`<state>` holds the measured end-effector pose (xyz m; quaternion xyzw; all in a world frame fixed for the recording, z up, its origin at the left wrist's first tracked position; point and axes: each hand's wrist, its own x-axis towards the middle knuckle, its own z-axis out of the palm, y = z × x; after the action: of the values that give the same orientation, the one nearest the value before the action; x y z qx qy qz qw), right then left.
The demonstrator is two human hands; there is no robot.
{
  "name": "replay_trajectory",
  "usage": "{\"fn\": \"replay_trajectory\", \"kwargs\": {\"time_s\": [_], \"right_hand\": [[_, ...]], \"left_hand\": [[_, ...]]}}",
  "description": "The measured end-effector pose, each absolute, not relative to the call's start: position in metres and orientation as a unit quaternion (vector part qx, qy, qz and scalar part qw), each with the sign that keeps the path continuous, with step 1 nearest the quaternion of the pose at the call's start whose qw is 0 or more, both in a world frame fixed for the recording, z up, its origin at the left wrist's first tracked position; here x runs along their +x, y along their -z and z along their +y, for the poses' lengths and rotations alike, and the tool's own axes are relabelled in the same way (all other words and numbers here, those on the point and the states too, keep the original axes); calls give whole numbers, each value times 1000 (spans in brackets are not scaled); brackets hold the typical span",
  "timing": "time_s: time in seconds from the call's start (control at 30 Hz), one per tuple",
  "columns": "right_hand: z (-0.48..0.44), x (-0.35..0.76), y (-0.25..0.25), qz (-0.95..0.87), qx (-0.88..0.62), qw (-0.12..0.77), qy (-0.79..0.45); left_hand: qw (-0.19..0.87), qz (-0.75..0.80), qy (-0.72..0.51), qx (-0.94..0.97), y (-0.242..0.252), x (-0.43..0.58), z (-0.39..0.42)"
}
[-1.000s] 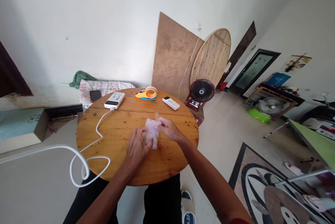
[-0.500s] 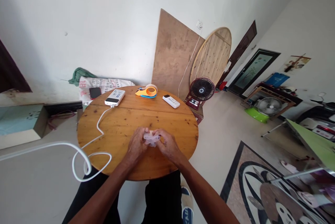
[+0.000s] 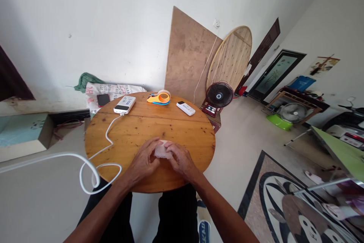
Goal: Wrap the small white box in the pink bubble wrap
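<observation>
Near the front edge of the round wooden table (image 3: 136, 129), a small bundle in pale, translucent plastic wrap (image 3: 162, 152) is held between both hands. My left hand (image 3: 144, 160) closes on its left side, with the thumb below and the fingers along the top. On the other side, the thumb and fingers of my right hand (image 3: 182, 161) grip it too. What lies inside the wrap cannot be made out.
A white power bank (image 3: 125, 104) with a looping white cable (image 3: 107, 133) lies at the table's back left. Behind the hands are an orange tape dispenser (image 3: 159, 98) and a second white power bank (image 3: 185, 108). A fan (image 3: 219, 96) stands beyond the right edge.
The bundle has turned in the hands and now shows a broader, flatter face. My left hand has shifted slightly left, with its fingers more stretched along the top.
</observation>
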<state>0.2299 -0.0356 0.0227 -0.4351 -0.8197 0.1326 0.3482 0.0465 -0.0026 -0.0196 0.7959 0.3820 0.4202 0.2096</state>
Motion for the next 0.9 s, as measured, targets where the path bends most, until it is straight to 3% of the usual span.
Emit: {"fn": "replay_trajectory", "kwargs": {"time_s": [0.23, 0.47, 0.67, 0.9], "right_hand": [[-33, 234, -9, -838, -398, 356, -110], [-32, 234, -2, -828, -384, 394, -111], [-16, 239, -16, -714, -472, 452, -252], [-5, 243, -19, -599, -435, 465, -485]], "left_hand": [[178, 365, -360, 840, 25, 47, 11], [288, 353, -399, 796, 15, 54, 12], [480, 413, -332, 699, -18, 63, 3], [495, 485, -308, 652, -20, 73, 13]]}}
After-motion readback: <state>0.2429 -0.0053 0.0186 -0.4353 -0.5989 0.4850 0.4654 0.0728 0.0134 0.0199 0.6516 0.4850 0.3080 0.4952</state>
